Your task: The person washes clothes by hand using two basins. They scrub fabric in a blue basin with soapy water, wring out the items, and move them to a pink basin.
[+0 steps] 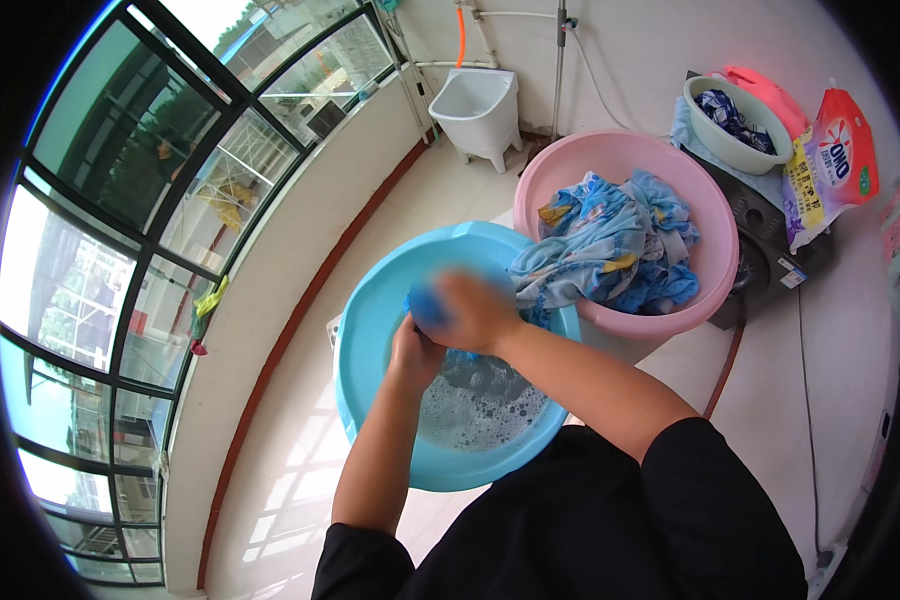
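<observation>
Over a light blue plastic basin (367, 322) my left hand (416, 349) and my right hand (476, 311) are together, gripping bunched blue fabric (429, 301). A blur covers much of the right hand and the fabric, so the fingers are not distinct. Soapy water (480, 412) with bubbles lies in the basin below. Patterned blue cloth (600, 232) is heaped in a pink basin (701, 319) to the right, and part of it hangs over the rim into the blue basin beside my right hand.
A white mop sink (476, 97) stands by the wall. At the right, a dark appliance (769, 217) carries a pale green basin (757, 161) with dark cloth and an OMO detergent bag (832, 169). Windows (142, 240) line the left side above a low wall.
</observation>
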`<state>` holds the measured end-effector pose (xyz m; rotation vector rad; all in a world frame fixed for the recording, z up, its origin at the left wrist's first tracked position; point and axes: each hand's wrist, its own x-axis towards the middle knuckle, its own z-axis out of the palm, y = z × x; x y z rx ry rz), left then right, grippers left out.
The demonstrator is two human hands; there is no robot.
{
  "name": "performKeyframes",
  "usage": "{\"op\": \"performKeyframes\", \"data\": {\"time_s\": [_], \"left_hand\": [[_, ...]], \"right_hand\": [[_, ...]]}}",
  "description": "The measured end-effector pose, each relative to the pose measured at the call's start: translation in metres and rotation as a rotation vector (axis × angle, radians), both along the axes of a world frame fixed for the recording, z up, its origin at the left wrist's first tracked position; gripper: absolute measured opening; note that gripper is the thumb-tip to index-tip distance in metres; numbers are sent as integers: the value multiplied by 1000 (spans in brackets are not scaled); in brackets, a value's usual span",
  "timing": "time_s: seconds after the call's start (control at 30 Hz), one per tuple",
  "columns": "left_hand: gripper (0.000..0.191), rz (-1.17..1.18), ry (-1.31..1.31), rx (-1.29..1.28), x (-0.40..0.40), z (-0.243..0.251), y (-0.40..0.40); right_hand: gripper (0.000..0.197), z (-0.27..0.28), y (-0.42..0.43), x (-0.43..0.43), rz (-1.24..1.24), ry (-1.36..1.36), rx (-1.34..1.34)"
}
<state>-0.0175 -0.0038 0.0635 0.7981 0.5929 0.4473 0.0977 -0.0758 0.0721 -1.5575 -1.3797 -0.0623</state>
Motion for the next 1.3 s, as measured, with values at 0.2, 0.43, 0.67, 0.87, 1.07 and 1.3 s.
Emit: {"op": "performKeyframes", "data": {"time_s": [0.2,0.43,0.67,0.87,1.07,1.3], "left_hand": [[34,-88,373,534,-9,3,5],[30,-152,408,950,-9,16,10],[28,-286,839,1271,-25,-3,31],[16,278,792,1493,-36,-9,39],[22,367,718,1335,-28,20,29],[45,-354,936,1495,-24,-59,24]], "right_hand": [[23,-1,0,9,159,-52,-155],[25,-10,2,16,-45,133,135],[28,-1,-4,22,-247,157,286],[25,6,-5,25,-220,30,451],[22,-12,-2,26,59,98,274],[29,-49,-4,2,375,-229,-436]]}}
